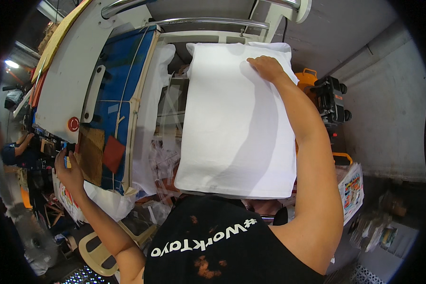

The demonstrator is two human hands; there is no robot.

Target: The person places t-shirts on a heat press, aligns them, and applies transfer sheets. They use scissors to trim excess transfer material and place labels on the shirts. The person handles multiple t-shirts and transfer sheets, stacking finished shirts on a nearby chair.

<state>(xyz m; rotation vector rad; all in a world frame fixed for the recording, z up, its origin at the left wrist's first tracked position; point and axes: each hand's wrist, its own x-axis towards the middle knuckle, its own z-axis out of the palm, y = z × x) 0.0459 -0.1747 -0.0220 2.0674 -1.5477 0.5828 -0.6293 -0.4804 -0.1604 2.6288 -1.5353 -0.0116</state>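
Note:
A white cloth [227,118], smooth over a flat rectangular board, lies in front of my body, its far corners folded loosely. Upon its far right part rests my right hand [269,68], fingers stretched out to the left over the fabric. At the left, the white machine panel [64,85] carries a red round push button [74,124]. Just nearer than that button, at the panel's edge, my left hand [69,171] has thumb and fingers closed around a small black knob [70,147]. A blue and yellow patch shows between those fingers.
Beside the cloth stands a blue mesh screen frame [120,71] with tape and string on it. Metal bars [208,22] cross the far side. An orange and black device [330,94] is at the right. At the far left is another person [15,150]. A beige plastic chair [97,253] stands below.

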